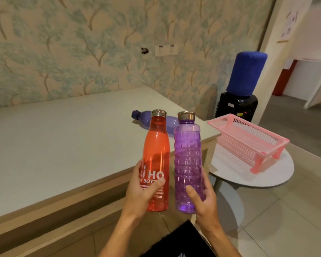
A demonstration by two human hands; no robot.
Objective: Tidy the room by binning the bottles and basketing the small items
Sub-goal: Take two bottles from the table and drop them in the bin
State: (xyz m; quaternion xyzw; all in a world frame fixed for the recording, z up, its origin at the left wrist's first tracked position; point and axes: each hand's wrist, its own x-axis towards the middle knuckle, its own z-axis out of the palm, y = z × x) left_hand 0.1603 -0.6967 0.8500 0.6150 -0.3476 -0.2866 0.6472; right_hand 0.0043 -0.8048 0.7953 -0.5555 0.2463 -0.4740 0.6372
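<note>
Patterned wallpaper backs a long grey table [54,141]. Left hand [143,193] fingers are wrapped round a red bottle [157,156], held upright; right hand [202,199] fingers are clamped on a purple bottle [187,160] just beside it. A blue bottle [146,118] is left lying on the table behind. A pink basket [248,138] sits at right. Bottle-binning step is judged underway; no bin is seen, so one must be found next.
</note>
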